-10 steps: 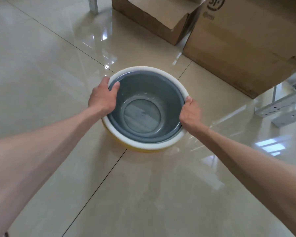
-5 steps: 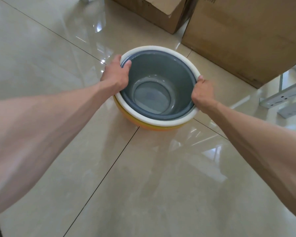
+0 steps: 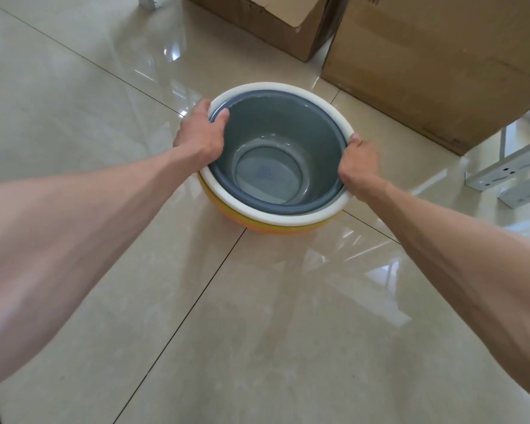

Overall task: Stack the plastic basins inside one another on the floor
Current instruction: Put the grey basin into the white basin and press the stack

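Note:
Three round plastic basins are nested in one stack on the glossy tiled floor. The grey basin (image 3: 288, 130) is innermost, inside a white basin (image 3: 276, 217), which sits in a yellow-orange basin (image 3: 257, 226) at the bottom. My left hand (image 3: 201, 136) grips the stack's left rim, thumb over the grey edge. My right hand (image 3: 360, 162) grips the right rim. Whether the stack rests on the floor or is held just above it is unclear.
Two cardboard boxes stand close behind the basins: an open one (image 3: 273, 29) and a large closed one (image 3: 435, 62). White metal brackets (image 3: 508, 175) lie at the right. A metal leg (image 3: 147, 1) stands at the top left. Bare tiles spread left and toward me.
The basin stack has shifted a little away from me and to the right, nearer the boxes. Both hands keep the same grip on the rims.

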